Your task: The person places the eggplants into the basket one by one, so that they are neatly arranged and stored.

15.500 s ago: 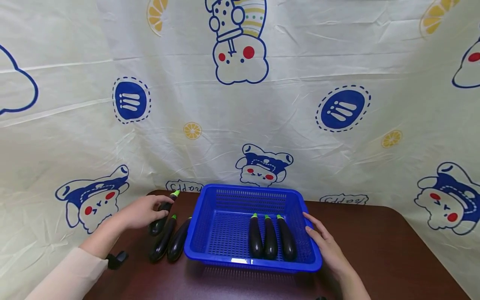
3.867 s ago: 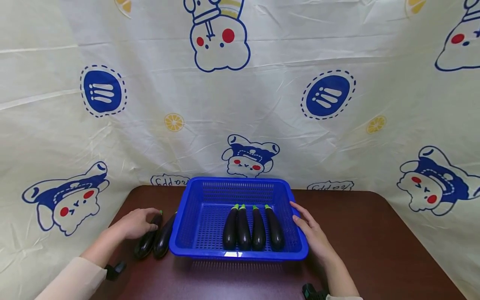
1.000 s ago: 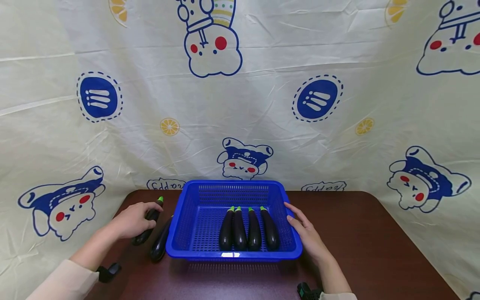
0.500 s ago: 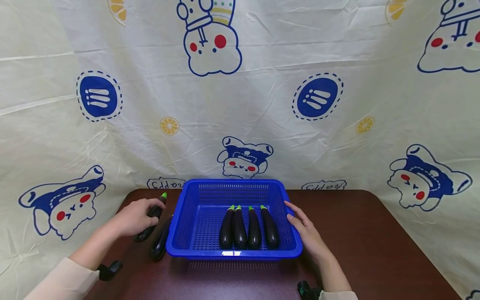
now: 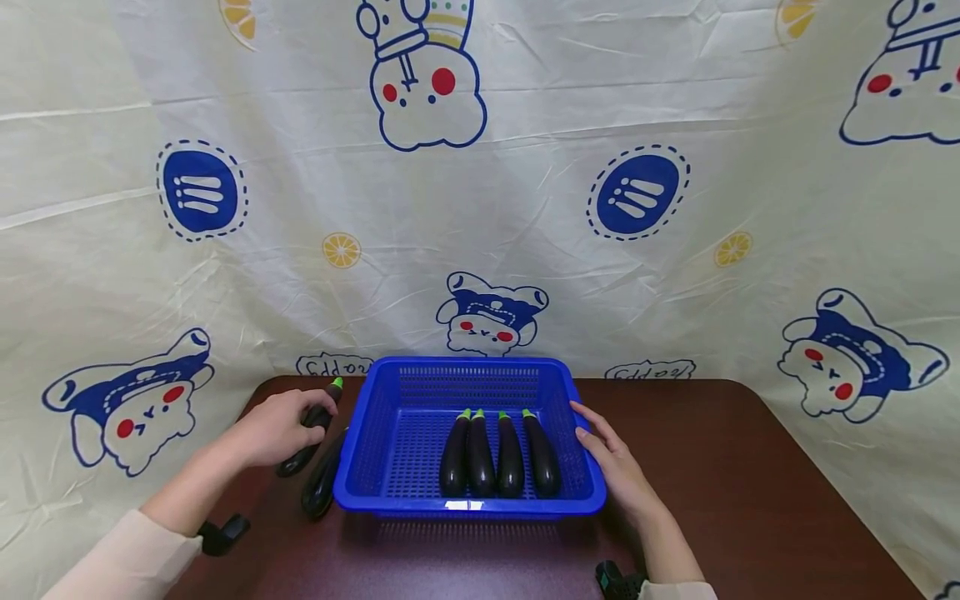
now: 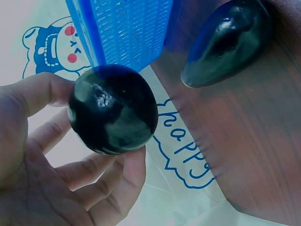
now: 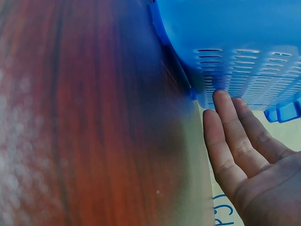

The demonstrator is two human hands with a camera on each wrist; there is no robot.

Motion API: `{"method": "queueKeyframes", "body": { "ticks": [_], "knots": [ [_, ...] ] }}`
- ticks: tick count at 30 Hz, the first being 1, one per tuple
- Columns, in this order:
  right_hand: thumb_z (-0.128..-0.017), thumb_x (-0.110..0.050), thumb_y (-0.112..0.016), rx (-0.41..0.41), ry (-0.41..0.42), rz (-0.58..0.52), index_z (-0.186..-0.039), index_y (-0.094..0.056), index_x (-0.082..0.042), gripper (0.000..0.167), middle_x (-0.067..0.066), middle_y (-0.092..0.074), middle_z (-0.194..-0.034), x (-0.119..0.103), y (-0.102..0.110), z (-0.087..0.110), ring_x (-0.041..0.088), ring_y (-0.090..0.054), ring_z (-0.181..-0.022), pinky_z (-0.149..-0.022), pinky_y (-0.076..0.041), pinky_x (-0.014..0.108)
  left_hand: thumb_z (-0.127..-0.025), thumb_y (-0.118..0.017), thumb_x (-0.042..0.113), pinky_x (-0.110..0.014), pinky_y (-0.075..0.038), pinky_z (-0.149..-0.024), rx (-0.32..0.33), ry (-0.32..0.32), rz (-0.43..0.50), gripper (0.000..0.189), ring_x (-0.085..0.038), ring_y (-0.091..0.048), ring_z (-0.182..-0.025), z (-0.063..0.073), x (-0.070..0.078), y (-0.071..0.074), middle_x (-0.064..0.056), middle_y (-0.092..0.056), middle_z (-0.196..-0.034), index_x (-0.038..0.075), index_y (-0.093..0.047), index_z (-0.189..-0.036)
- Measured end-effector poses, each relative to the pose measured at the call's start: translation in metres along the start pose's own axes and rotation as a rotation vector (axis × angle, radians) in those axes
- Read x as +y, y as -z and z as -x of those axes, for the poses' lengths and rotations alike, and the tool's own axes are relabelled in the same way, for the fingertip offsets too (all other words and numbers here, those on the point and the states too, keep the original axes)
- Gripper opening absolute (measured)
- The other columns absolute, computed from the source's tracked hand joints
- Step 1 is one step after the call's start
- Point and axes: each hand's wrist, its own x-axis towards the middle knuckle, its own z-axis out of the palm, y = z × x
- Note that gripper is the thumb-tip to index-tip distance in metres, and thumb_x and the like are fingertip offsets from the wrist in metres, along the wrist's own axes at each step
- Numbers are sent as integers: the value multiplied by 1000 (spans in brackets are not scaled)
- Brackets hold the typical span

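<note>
At the left, my left hand (image 5: 273, 429) grips a dark purple eggplant (image 5: 296, 461) with a green stem end, thumb and fingers curled around it. The left wrist view shows the held eggplant (image 6: 113, 110) end-on, raised off the table. A second eggplant (image 5: 322, 483) lies on the table between that hand and the blue plastic basket (image 5: 468, 506). Several eggplants (image 5: 510, 458) lie side by side in the basket, towards its right half. My right hand (image 5: 618, 462) rests against the basket's right side; in the right wrist view its fingers (image 7: 230, 136) stretch out straight at the slotted wall.
The dark brown table (image 5: 735, 483) extends right of the basket and in front of it. A pale printed cloth (image 5: 525, 217) hangs behind the table's back edge. The basket's left half shows its bare mesh floor (image 5: 412, 458).
Since the oldest frame, one eggplant has passed from the table into the basket. In the last second my left hand, with its eggplant, has shifted slightly right and away. My right hand stays put.
</note>
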Motion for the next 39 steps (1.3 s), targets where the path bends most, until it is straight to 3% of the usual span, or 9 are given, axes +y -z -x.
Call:
{"method": "queueKeyframes", "body": {
  "ticks": [7,18,27,39],
  "knots": [
    [-109,-44,-48,-1,4,-3,-158,-39,-34,51,16,-42,-160,0,-1,0,38,-62,-126,-95,-59,48,-88,-71,14,-35,-47,-71,26,-23,-36,20,-21,-59,-85,-3,5,1,-9,-73,-107,17,-72,-108],
    [-109,-43,-48,-12,15,-12,-159,-39,-33,51,16,-43,-159,1,0,-1,36,-62,-125,-94,-59,47,-90,-71,17,-46,-52,-83,44,-21,-59,21,-26,-64,-98,-6,18,4,-13,-72,-122,17,-73,-111],
    [-109,-43,-49,-7,13,-15,-158,-39,-32,51,18,-44,-158,2,0,-1,35,-64,-123,-92,-59,45,-90,-71,19,-42,-51,-80,61,-32,-44,19,-21,-62,-93,-8,26,2,-5,-73,-114,21,-73,-109],
    [-109,-44,-48,-10,7,1,-158,-39,-35,51,17,-43,-160,-1,0,0,37,-63,-125,-93,-59,48,-90,-69,18,-35,-47,-75,70,-67,10,22,-18,-58,-84,-13,36,-3,-2,-72,-104,17,-74,-111]
  ]
}}
